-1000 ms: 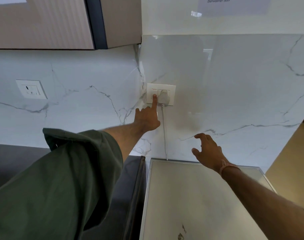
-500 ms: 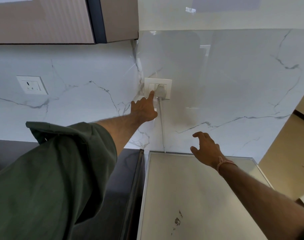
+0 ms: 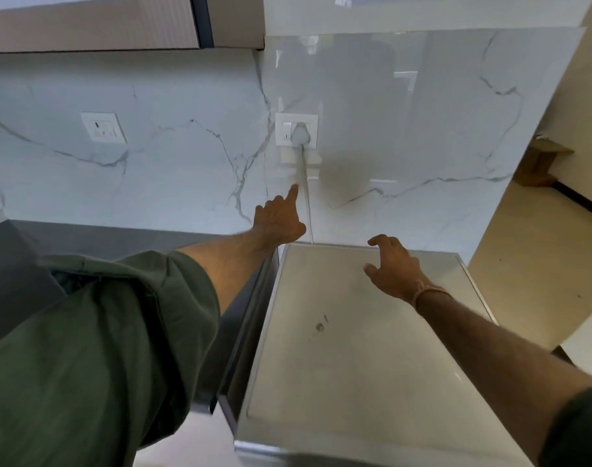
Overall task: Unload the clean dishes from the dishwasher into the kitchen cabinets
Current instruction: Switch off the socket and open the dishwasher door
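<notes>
While left hand (image 3: 278, 220) points | dishwasher top (image 3: 355, 372) pale, glossy, smudged

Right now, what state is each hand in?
Left hand: closed, only the index pointing, holding nothing.
Right hand: open and relaxed, holding nothing.
</notes>
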Tool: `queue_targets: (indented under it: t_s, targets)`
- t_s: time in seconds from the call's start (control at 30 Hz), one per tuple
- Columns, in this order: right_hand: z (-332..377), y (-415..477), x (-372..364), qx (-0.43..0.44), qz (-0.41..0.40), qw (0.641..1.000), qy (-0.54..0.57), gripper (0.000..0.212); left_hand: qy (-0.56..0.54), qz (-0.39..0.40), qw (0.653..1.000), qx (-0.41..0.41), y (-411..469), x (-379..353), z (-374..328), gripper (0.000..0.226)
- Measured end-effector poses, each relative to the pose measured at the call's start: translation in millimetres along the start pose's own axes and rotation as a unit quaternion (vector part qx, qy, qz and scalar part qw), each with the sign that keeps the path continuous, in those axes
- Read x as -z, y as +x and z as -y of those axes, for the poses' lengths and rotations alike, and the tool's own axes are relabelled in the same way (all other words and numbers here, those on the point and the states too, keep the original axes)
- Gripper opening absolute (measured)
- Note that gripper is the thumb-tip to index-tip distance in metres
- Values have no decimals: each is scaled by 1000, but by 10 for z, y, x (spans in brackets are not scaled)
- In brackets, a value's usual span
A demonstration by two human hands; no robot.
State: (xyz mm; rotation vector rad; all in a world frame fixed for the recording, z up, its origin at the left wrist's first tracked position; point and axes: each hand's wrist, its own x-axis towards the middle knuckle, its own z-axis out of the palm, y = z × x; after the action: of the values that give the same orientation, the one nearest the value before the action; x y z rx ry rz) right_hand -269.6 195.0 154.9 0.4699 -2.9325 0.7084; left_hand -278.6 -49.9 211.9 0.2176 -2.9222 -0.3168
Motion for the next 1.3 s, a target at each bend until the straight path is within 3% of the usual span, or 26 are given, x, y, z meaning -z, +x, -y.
queue_targets:
  t_s: [0.3, 0.43, 0.5, 0.6, 0.73, 0.8, 0.83, 0.9, 0.93, 1.0, 1.1, 1.17, 1.3]
  targets:
    - [-300, -1485, 43, 10, 36, 999, 13, 51, -43, 51, 997, 43, -1785, -498, -428, 89]
    - [-451, -2001, -178, -11, 50, 998, 43, 48, -81, 80, 990, 81, -2427, -835, -543, 73]
    - [-525, -2237, -365, -29, 56, 995, 73, 46, -111, 115, 980, 123, -2694, -1073, -607, 59]
    - [-650, -2597, -727, -87, 60, 987, 117, 40, -189, 185, 944, 200, -3068, -1545, -673, 67]
    - [-861, -3096, -1268, -238, 80, 935, 249, 30, -405, 244, 825, 311, -3610, -2207, -746, 56]
    - [-975, -3262, -1488, -308, 79, 885, 340, 27, -505, 263, 729, 378, -3788, -2481, -817, 53]
    - [-1022, -3303, -1584, -346, 79, 848, 393, 26, -566, 259, 666, 411, -3833, -2612, -847, 48]
    - [-1084, -3319, -1724, -417, 55, 738, 527, 20, -681, 208, 534, 457, -3838, -2817, -921, 32]
    - [-1111, -3294, -1780, -436, 36, 677, 592, 16, -723, 173, 480, 465, -3811, -2891, -952, 26]
    - [-1163, -3211, -1877, -441, 0, 580, 685, 16, -780, 122, 407, 460, -3750, -2987, -1011, 24]
    - [-1139, -3115, -1979, -431, -33, 483, 761, 19, -826, 76, 323, 455, -3674, -3007, -1110, 24]
    - [-1090, -3105, -2019, -422, -57, 445, 788, 21, -839, 61, 295, 454, -3666, -3007, -1152, 23]
    - [-1024, -3175, -2026, -417, -80, 453, 784, 14, -848, 60, 286, 443, -3741, -2960, -1168, 15]
